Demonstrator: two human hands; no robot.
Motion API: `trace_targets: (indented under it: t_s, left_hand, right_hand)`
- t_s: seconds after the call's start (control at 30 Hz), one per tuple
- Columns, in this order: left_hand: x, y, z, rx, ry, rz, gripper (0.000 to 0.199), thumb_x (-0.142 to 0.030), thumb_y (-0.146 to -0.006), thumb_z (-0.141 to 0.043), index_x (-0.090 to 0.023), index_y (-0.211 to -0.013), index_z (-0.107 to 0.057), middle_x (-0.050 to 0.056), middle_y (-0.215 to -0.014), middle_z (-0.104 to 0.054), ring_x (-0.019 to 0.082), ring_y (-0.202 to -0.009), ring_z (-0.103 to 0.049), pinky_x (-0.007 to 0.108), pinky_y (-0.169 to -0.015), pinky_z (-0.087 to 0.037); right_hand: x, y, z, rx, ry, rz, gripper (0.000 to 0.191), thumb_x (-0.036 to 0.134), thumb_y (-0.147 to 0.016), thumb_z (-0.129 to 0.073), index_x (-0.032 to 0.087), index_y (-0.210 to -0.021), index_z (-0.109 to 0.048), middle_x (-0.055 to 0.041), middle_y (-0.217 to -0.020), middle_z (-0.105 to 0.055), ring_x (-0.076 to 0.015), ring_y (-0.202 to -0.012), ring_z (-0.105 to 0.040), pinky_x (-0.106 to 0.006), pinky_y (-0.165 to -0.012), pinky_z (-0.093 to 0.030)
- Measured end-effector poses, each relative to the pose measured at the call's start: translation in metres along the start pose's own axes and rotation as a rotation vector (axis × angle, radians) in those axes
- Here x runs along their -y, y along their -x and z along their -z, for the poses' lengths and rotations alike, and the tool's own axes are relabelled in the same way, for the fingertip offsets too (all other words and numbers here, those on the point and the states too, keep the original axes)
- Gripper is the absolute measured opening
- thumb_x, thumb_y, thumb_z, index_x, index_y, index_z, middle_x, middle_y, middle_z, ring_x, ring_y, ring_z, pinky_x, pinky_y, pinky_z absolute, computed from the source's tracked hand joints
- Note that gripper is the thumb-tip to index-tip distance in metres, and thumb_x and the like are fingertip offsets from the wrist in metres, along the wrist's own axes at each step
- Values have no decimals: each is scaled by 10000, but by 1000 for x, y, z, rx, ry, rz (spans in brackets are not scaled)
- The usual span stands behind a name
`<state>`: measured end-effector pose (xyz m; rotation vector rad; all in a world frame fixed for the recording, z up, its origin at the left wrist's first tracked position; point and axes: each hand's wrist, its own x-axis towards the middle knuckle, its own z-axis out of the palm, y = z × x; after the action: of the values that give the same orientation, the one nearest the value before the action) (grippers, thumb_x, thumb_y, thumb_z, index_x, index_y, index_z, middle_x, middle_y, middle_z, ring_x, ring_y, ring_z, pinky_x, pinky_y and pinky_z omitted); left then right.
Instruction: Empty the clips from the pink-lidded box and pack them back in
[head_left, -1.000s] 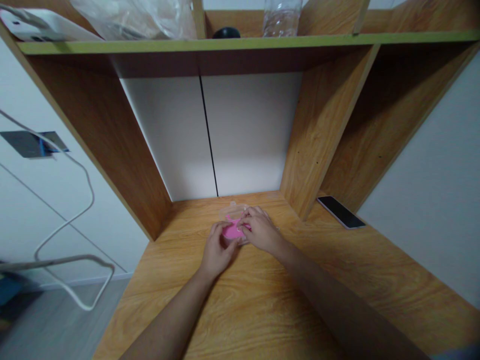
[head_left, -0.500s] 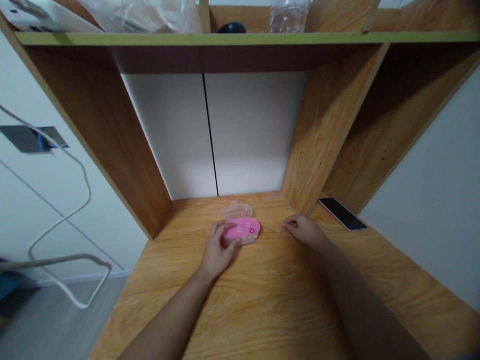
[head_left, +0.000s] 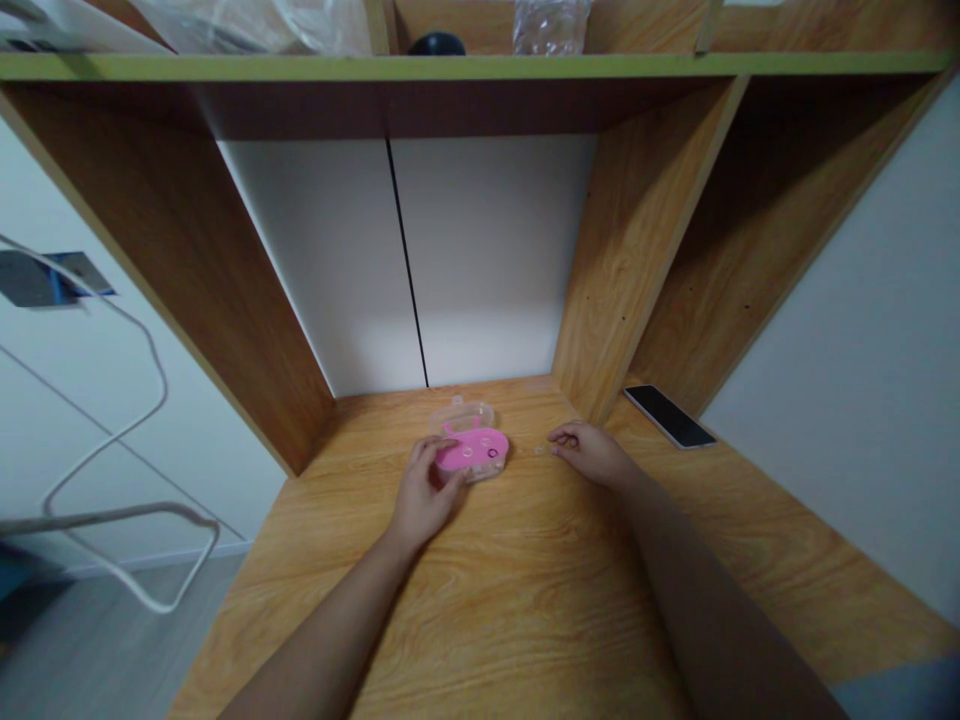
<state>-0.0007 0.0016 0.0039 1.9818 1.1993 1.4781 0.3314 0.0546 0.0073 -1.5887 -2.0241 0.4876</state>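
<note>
A small oval case with a pink top point(head_left: 480, 441) and a clear body lies on the table, its clear lid point(head_left: 472, 416) swung open at the back. Several small rings, one dark and the others pale, show on the pink surface. My left hand point(head_left: 424, 495) grips the case's left end between thumb and fingers. To the right of the case, a tiny pale ring-like piece point(head_left: 538, 450) rests on the wood. Just beside it is my right hand point(head_left: 592, 455), thumb and forefinger parted, with nothing visible between them.
A dark-screened phone point(head_left: 669, 416) lies at the right, by an upright wooden panel point(head_left: 611, 260). Overhead, a green-edged shelf point(head_left: 465, 68) carries plastic bags and a clear container point(head_left: 551, 25). A white cable point(head_left: 161, 370) hangs at the left.
My right thumb and forefinger have moved apart from a closed pinch, close to the tiny piece. My left hand keeps its hold on the case. The whole view has shifted slightly.
</note>
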Motion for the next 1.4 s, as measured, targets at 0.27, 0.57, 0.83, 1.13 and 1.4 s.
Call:
trace_targets:
  t_s: [0.27,0.57,0.83,1.13,1.4]
  left_hand:
    - [-4,-1,1,7,10,23,360,-215,-808,-744,-231,-1157,-654,92,-1194,-612,260,-1158,-581,452,-1034,-474]
    - [-3,-1,1,12,16,21,357,-203,-813,-739,-228,-1158,-654,90,-1197,-615,256,-1161,-580,451,-1047,-462]
    - [-5,-2,1,5,11,13,342,-201,-807,-744,-222,-1138,-657,90,-1175,-619,258,-1146,-582,454,-1030,-473]
    - [-2,-1,-1,2,22,21,362,-209,-809,-753,-223,-1157,-653,91,-1197,-609,252,-1156,-577,443,-1040,-467]
    - [-2,-1,0,4,25,23,366,-193,-803,-751,-225,-1155,-656,96,-1205,-609,259,-1164,-576,456,-1047,-458]
  right_hand:
    - [0,8,20,72,84,-165,123,306,-819,-699,190,-826,-736,-59,-830,-763,-202,-755,-691,-286,-652,-470]
    - [-8,11,20,164,106,-180,101,256,-840,-651,176,-831,-713,-57,-798,-740,-185,-711,-657,-264,-610,-419]
    - [28,2,-1,-72,90,37,121,266,-878,-641,179,-852,-721,-60,-888,-721,-179,-795,-635,-262,-703,-448]
    - [37,-1,-10,-59,242,94,157,313,-898,-656,241,-887,-795,-52,-850,-717,-210,-848,-641,-301,-764,-435]
    - [42,1,-7,-26,308,127,211,319,-920,-607,233,-909,-800,-64,-859,-720,-220,-879,-651,-300,-776,-447]
